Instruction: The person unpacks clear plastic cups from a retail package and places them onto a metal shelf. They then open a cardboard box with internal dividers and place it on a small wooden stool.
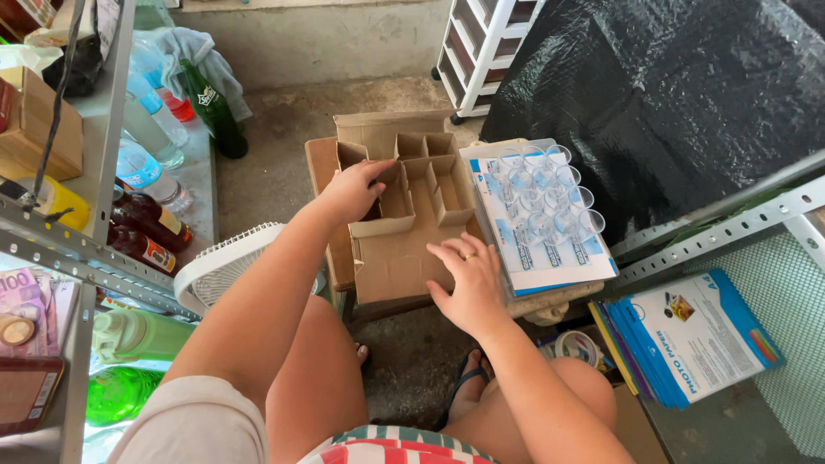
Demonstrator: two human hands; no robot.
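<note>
An open brown cardboard box [387,266] with a cardboard divider grid [430,176] inside sits on a low wooden stand. My left hand [354,191] reaches into the near-left cell of the grid, fingers curled over the divider wall. My right hand [467,277], with a ring on one finger, lies flat with spread fingers on the box's front flap. To the right of the box, several small clear glasses [546,193] stand in rows on a stack of flat white-and-blue packs [550,249].
A metal shelf [94,172] at left holds bottles, boxes and green containers. A white fan [219,266] stands by my left knee. A black plastic sheet [679,94] hangs at right, a white drawer cart [481,51] behind. Blue paper packs [687,335] lie at lower right.
</note>
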